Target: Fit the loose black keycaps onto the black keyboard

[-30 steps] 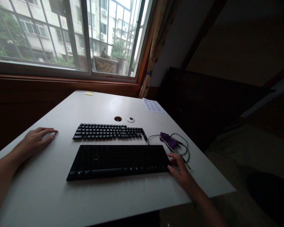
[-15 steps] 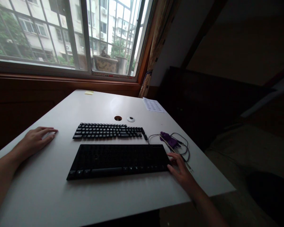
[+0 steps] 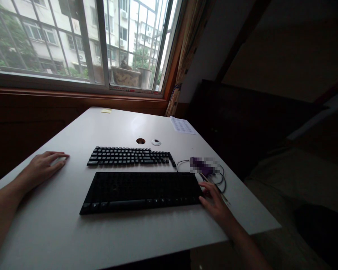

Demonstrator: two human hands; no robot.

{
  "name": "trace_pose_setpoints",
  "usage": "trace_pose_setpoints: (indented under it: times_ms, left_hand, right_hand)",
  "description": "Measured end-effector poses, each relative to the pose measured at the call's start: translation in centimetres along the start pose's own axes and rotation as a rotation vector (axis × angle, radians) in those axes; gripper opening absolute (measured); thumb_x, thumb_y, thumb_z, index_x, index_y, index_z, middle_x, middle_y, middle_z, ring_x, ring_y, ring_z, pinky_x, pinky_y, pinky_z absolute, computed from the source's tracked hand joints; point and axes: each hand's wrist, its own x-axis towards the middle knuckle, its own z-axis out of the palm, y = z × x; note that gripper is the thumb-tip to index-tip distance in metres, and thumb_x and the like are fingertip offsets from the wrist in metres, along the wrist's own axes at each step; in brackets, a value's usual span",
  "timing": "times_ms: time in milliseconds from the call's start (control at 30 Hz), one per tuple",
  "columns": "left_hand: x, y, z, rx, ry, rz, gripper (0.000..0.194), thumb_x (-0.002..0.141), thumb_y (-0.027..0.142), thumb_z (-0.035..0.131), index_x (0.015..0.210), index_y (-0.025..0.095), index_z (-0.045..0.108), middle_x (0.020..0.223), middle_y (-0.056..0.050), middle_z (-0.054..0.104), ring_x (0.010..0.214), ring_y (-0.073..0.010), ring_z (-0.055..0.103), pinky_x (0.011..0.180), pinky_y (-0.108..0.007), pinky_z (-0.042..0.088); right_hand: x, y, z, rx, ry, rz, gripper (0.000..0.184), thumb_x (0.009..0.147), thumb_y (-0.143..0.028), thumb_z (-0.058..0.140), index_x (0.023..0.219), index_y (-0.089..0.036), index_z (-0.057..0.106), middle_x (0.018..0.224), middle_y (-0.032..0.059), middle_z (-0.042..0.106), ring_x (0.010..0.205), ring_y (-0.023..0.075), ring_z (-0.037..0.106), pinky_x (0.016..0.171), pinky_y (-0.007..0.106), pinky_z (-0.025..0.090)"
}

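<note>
**Your bare left hand (image 3: 46, 165) lies loose; your bare right hand (image 3: 214, 198) touches the long black plastic keyboard (image 3: 143, 189)**

Your left hand rests on the smooth white desktop (image 3: 115, 240), fingers relaxed and holding nothing, well to the left of the keyboard. Your right hand is at the keyboard's right end, thumb by the near corner and fingers bent along the side; this view does not tell whether they pinch it or merely rest there.

The keyboard lies across the desktop in front of you, between your two hands. Keys show along its near edge; the rest of its top is too dark to make out. Just beyond it sit small black keycaps (image 3: 124, 156) in close rows. Near the keyboard's far right corner is a dark purple bundle (image 3: 205, 167), partly pixelated, with a thin black cable (image 3: 225, 182) looped on its right. Farther back you have a round dark hole (image 3: 141, 141), a white ring-shaped cover (image 3: 154, 143) just to its right, a printed white sheet (image 3: 183, 125) at the right edge and a small yellow note (image 3: 106, 111) near the far left corner.
</note>
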Motion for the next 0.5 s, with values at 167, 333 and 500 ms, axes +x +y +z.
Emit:
trace_pose_setpoints:
  times_ms: [167,333,500]
  left_hand:
    - [-0.1,-0.2,0.2,0.004,0.015,0.019,0.062,0.086,0.059,0.044,0.123,0.016,0.070,0.129,-0.015,0.062,0.117,-0.0306,0.061,0.110,-0.044,0.042]
    - [-0.2,-0.3,0.4,0.009,0.007,0.027,0.061,0.087,0.058,0.045,0.122,0.016,0.070,0.128,-0.016,0.062,0.116,-0.0317,0.061,0.110,-0.046,0.042]
    - [-0.3,-0.4,0.4,-0.013,0.011,0.012,0.060,0.088,0.059,0.045,0.124,0.018,0.069,0.131,-0.015,0.061,0.117,-0.0317,0.061,0.110,-0.046,0.043]
  right_hand:
    - [0.3,0.1,-0.1,-0.007,0.009,0.008,0.035,0.099,-0.036,0.052,0.133,-0.033,0.052,0.133,0.0088,0.051,0.104,0.0222,0.061,0.092,0.042,0.056]
    - [2.8,-0.6,-0.6,-0.088,0.090,-0.050,0.025,0.099,-0.036,0.053,0.122,-0.031,0.061,0.127,0.0084,0.058,0.117,0.0274,0.057,0.101,0.050,0.049]
    - [7.8,-1.8,-0.7,-0.199,0.033,-0.203,0.021,0.096,-0.032,0.059,0.115,-0.029,0.068,0.114,0.0056,0.067,0.112,0.0284,0.059,0.102,0.050,0.044]
